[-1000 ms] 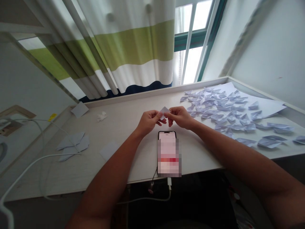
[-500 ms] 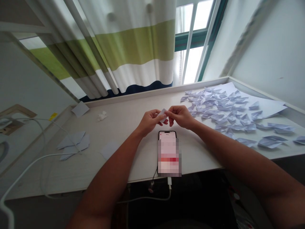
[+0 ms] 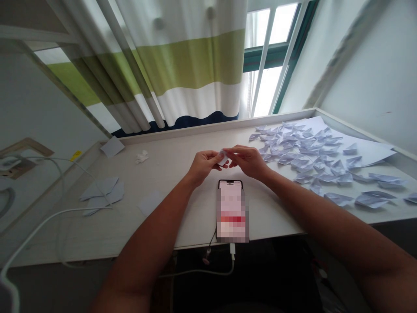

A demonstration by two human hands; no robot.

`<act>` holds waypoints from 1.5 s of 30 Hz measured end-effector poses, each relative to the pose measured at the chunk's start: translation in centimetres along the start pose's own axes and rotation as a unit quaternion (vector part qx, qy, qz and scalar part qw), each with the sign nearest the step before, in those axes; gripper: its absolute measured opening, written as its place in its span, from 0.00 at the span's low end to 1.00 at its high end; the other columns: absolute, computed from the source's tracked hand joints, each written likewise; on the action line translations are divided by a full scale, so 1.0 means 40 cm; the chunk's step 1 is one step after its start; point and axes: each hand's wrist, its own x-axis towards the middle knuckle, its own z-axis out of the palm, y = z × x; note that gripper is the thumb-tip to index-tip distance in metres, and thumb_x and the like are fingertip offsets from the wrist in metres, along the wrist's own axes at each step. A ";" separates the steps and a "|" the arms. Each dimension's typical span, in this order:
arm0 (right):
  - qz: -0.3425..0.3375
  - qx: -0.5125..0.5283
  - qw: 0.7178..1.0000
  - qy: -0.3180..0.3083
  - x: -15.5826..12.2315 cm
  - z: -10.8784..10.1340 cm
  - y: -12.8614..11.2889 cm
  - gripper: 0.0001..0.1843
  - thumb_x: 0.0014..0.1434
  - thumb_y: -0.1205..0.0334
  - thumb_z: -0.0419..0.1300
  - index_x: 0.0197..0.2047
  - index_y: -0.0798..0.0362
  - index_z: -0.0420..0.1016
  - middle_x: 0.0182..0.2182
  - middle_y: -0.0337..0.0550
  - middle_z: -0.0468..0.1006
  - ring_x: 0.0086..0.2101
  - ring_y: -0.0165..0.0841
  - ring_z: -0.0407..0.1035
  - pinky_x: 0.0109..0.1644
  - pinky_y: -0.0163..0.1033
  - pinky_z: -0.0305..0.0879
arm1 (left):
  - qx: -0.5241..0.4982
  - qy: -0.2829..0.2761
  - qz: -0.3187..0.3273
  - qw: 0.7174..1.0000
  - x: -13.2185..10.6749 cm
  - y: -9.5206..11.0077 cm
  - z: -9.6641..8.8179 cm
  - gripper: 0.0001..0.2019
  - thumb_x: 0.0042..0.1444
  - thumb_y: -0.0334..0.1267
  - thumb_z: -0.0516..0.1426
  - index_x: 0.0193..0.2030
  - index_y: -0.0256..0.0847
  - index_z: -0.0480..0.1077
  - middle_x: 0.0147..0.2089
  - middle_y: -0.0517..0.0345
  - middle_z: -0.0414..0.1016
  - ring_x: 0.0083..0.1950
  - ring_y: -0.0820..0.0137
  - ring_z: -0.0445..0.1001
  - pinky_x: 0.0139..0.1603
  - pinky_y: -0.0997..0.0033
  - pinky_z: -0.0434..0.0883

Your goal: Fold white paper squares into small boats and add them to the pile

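Between my two hands is a small folded piece of white paper (image 3: 223, 160), held above the table just beyond the phone. My left hand (image 3: 204, 166) pinches it from the left, thumb on top. From the right, my right hand (image 3: 248, 160) has its fingers closed on the paper's upper edge. The fingers cover part of the paper, so its full shape is hidden. Many folded paper boats (image 3: 302, 150) lie spread over the right side of the table, several of them near my right forearm.
A phone (image 3: 230, 204) with a blurred screen lies at the table's (image 3: 176, 174) front edge, a white cable (image 3: 232, 250) plugged in below. Paper sheets (image 3: 104, 194) and a crumpled tissue (image 3: 141, 156) are on the left. Another white cable (image 3: 39, 224) loops there. A large sheet (image 3: 368, 145) lies under some boats.
My right fingers have shifted left over the top of the paper, which now shows less. The whole view has moved slightly; the things on the table stay in place.
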 end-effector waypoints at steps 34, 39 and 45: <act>0.053 0.104 0.993 0.037 0.013 -0.001 0.002 0.15 0.60 0.49 0.77 0.36 0.52 0.84 0.31 0.41 0.83 0.30 0.32 0.77 0.35 0.42 0.82 | -0.103 -0.042 -0.045 0.993 -0.011 0.003 0.015 0.25 0.47 0.48 0.80 0.43 0.36 0.78 0.43 0.50 0.87 0.49 0.60 0.87 0.57 0.56 0.78; 0.048 0.110 0.992 0.023 0.010 0.001 -0.016 0.15 0.59 0.48 0.78 0.35 0.51 0.86 0.35 0.42 0.83 0.32 0.33 0.79 0.36 0.42 0.83 | -0.078 -0.027 -0.051 0.995 -0.011 0.007 0.013 0.26 0.44 0.46 0.82 0.41 0.36 0.77 0.40 0.52 0.86 0.43 0.62 0.87 0.48 0.64 0.78; 0.059 0.114 0.992 0.010 0.011 -0.005 -0.017 0.21 0.61 0.42 0.75 0.35 0.53 0.85 0.32 0.42 0.83 0.30 0.32 0.77 0.36 0.43 0.83 | -0.081 -0.045 -0.060 0.994 -0.015 0.014 0.012 0.27 0.46 0.48 0.81 0.45 0.34 0.80 0.44 0.47 0.88 0.47 0.57 0.89 0.54 0.56 0.82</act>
